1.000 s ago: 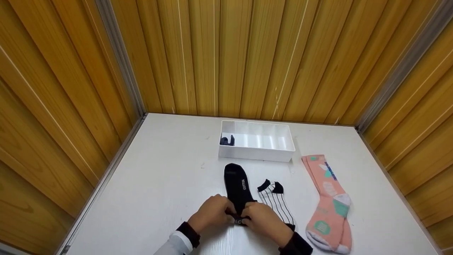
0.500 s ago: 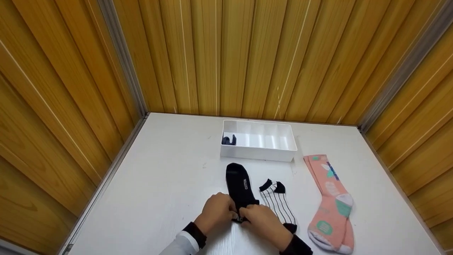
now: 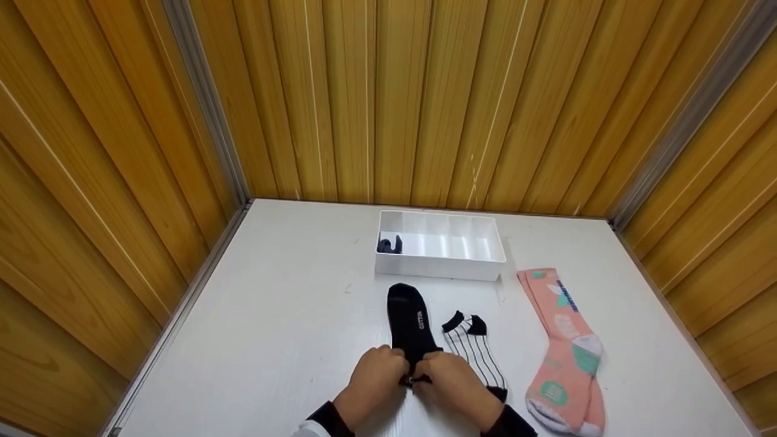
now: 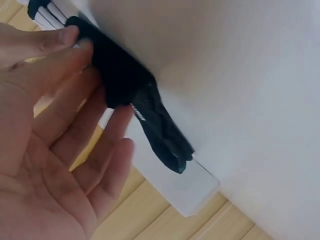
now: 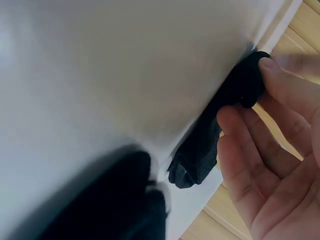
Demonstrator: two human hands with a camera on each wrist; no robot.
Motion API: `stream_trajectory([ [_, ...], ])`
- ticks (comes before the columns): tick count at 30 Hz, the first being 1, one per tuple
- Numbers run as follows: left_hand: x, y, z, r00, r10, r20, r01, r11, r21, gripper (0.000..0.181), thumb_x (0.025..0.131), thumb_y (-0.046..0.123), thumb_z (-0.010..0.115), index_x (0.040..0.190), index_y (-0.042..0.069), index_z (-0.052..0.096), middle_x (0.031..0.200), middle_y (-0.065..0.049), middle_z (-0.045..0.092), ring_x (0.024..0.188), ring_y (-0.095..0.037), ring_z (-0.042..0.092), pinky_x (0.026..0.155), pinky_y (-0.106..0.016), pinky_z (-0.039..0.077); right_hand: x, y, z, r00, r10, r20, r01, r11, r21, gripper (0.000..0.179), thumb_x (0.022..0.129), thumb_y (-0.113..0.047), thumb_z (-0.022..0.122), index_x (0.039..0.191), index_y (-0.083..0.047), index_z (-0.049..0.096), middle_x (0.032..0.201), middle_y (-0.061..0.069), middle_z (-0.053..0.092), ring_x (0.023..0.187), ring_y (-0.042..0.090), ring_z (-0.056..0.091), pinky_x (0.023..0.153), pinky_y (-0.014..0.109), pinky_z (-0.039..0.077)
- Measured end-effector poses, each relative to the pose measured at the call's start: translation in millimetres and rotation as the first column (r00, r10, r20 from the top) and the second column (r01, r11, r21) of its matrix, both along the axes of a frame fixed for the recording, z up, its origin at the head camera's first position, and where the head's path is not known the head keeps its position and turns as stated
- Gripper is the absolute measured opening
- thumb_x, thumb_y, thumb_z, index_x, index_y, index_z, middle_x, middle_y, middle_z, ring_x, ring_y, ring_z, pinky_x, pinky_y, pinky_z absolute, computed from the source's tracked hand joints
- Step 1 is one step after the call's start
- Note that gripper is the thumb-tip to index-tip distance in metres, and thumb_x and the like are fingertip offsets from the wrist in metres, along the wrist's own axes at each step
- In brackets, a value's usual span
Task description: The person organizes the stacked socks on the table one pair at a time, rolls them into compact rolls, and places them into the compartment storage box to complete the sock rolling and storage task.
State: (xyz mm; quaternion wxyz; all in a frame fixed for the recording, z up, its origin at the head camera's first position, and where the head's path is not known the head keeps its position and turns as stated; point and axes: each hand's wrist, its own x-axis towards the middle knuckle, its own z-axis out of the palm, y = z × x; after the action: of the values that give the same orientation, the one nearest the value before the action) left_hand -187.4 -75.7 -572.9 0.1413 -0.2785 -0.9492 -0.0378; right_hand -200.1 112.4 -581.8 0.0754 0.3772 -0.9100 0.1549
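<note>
We have the black sock (image 3: 410,321) lying on the counter (image 3: 243,340) in front of the white box (image 3: 438,267), COTTON lettering upward. The fingers of our left hand (image 3: 375,371) pinch its near end on the left, and those of our right hand (image 3: 454,376) pinch the same end on the right. We judge it light, soft and stretchy, hardly fragile, best taken by all layers at that near end. We count 1 black bundle (1 sock or 2, we cannot tell), 1 striped sheer sock bundle (image 3: 476,352), 2 overlapping pink socks (image 3: 564,364), and 1 box holding 1 dark blue curled item (image 3: 391,246).
</note>
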Motion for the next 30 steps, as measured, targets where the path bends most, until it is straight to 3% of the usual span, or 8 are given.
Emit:
stream_trajectory([
  [3,1.8,0.1,-4.5,1.000,0.019,-0.005,-0.019,1.000,0.007,0.013,0.072,0.015,0.084,0.072,0.023,0.075,0.072,0.007,0.065,0.063,-0.012,0.059,0.056,-0.027,0.047,1.4,-0.7,1.2,1.000,-0.017,0.010,0.017,1.000,0.024,0.010,0.078,-0.022,0.084,0.085,-0.022,0.077,0.079,-0.010,0.069,0.073,0.009,0.064,0.067,0.027,0.052],
  [8,-6.3,-4.3,-5.0,0.993,0.005,0.119,-0.022,0.990,0.142,0.020,0.072,0.006,0.080,0.070,0.025,0.074,0.071,0.011,0.067,0.064,-0.006,0.059,0.056,-0.025,0.047,5.9,-4.7,4.8,0.999,-0.042,0.000,0.042,0.994,0.096,0.023,0.073,-0.027,0.088,0.083,-0.018,0.069,0.077,-0.007,0.063,0.069,0.010,0.058,0.060,0.026,0.048],
  [14,-15.0,-10.4,-0.4,0.959,-0.065,0.277,-0.006,0.968,0.249,0.020,0.073,0.006,0.076,0.075,0.025,0.081,0.071,0.015,0.070,0.063,-0.002,0.057,0.058,-0.021,0.045,6.1,-6.2,5.9,0.999,-0.041,-0.005,0.042,0.994,0.104,0.017,0.078,-0.019,0.084,0.083,-0.015,0.068,0.077,-0.003,0.063,0.071,0.013,0.058,0.061,0.027,0.049],
  [17,-17.3,-12.8,1.5,0.943,-0.084,0.321,-0.018,0.954,0.300,0.020,0.073,0.006,0.075,0.078,0.024,0.082,0.074,0.015,0.072,0.066,-0.001,0.059,0.061,-0.020,0.047,1.9,-6.2,7.6,0.999,-0.027,0.024,0.025,0.997,0.078,0.011,0.080,-0.014,0.080,0.081,-0.015,0.069,0.076,-0.004,0.063,0.070,0.012,0.058,0.063,0.028,0.050],
  [20,-15.1,-12.0,1.2,0.952,-0.079,0.294,-0.006,0.961,0.276,0.018,0.073,0.007,0.079,0.079,0.024,0.081,0.078,0.014,0.070,0.069,-0.003,0.059,0.063,-0.021,0.047,-3.7,-4.4,9.1,0.992,-0.018,0.125,0.015,1.000,0.019,0.008,0.079,-0.009,0.077,0.081,-0.015,0.072,0.079,-0.006,0.064,0.074,0.010,0.059,0.069,0.029,0.051],
  [25,-9.9,-2.5,-2.6,0.995,-0.027,0.095,0.019,0.996,0.086,0.014,0.068,0.020,0.088,0.076,0.027,0.079,0.082,0.009,0.062,0.073,-0.011,0.054,0.061,-0.026,0.042,-11.7,0.1,11.8,0.956,-0.020,0.292,0.038,0.998,-0.057,0.015,0.077,-0.002,0.072,0.083,-0.015,0.076,0.085,-0.007,0.062,0.078,0.006,0.056,0.073,0.028,0.051],
  [27,-9.3,1.1,-3.8,0.999,0.006,0.041,-0.008,0.999,0.049,0.015,0.065,0.024,0.089,0.073,0.027,0.077,0.079,0.009,0.063,0.072,-0.013,0.056,0.061,-0.028,0.042,-12.8,0.3,12.7,0.950,-0.021,0.311,0.041,0.997,-0.058,0.015,0.077,-0.001,0.072,0.083,-0.014,0.076,0.084,-0.007,0.062,0.076,0.005,0.055,0.071,0.027,0.050],
  [30,-10.4,2.1,-3.8,0.998,0.046,0.044,-0.049,0.997,0.062,0.017,0.064,0.024,0.089,0.067,0.027,0.073,0.072,0.010,0.066,0.068,-0.012,0.059,0.062,-0.030,0.043,-11.4,-1.6,13.3,0.966,-0.021,0.257,0.029,0.999,-0.028,0.011,0.078,-0.004,0.075,0.085,-0.013,0.073,0.085,-0.006,0.061,0.075,0.006,0.055,0.069,0.027,0.050],
])
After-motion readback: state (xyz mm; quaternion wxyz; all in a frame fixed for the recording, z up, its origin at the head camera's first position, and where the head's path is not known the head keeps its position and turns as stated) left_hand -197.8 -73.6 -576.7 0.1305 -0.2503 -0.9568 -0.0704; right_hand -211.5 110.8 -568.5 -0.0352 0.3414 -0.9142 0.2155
